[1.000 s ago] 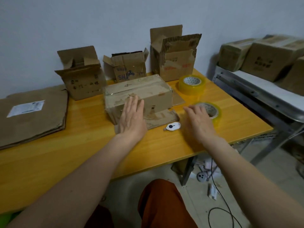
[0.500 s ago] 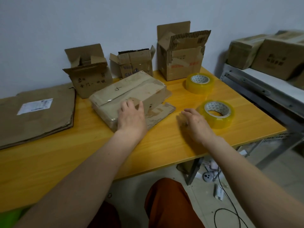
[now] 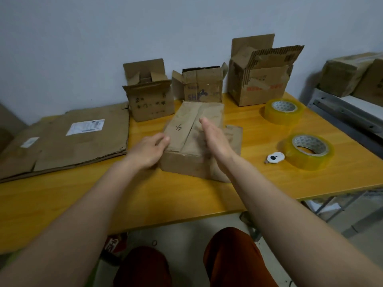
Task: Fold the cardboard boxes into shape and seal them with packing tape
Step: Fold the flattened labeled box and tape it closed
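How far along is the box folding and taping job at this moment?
Done: nothing sealed on the table. In hand: the left hand holds the closed box; the right hand lies flat on top. Left: three open boxes, flattened cardboard, untouched tape rolls.

Both bare forearms reached forward from the lower corners toward the closed box. The left hand sat at the box's near left corner, its fingers curled against the left edge and the thumb at the top. The right hand stood on edge over the box's right side, palm facing left, fingers straight and together, pointing away from the body.
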Available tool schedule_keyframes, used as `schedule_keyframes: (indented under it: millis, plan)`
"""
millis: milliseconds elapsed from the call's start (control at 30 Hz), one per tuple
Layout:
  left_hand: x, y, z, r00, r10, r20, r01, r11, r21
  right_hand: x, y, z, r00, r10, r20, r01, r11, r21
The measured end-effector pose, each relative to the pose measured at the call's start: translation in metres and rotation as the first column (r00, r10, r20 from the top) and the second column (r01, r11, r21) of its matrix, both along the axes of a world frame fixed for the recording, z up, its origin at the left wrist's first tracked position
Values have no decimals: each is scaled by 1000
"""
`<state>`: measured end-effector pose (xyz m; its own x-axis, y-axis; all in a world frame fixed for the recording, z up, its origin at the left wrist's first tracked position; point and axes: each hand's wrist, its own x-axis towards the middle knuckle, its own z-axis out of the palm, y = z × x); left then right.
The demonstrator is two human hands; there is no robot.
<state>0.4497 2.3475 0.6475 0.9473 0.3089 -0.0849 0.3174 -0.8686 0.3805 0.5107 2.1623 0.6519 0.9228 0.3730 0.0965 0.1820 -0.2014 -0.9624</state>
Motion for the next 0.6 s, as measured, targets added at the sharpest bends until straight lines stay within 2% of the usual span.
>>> schedule_keyframes:
  millis: [67, 100, 167, 233, 333, 400, 500, 600]
  plan:
    - [-6, 0, -2, 997, -26, 68, 17, 990, 137, 2, 9, 0, 999, -31, -16, 31, 999, -15]
    - [-8, -1, -4, 990, -63, 129, 45, 989, 138, 2, 12, -2, 999, -47, -2, 47, 998, -31]
    - [-10, -3, -11, 966, -151, 208, 158, 987, -18, 2, 17, -9, 995, -92, 45, 93, 995, -30]
    - [-14, -7, -22, 957, -183, 223, 222, 961, -165, -2, 21, -20, 987, -144, 71, 141, 989, 46]
    - [-16, -6, -36, 941, -141, 307, 215, 951, -222, -9, 27, -41, 955, -260, 145, 236, 958, 161]
    - [-18, -6, -41, 912, -119, 393, 243, 928, -283, -10, 27, -50, 903, -308, 299, 283, 951, 124]
    - [-20, -5, -47, 855, -127, 503, 305, 908, -289, -3, 20, -62, 789, -168, 591, 236, 971, -39]
    - [-18, -4, -50, 836, -98, 541, 304, 901, -308, 8, 8, -67, 662, 45, 748, 173, 962, -211]
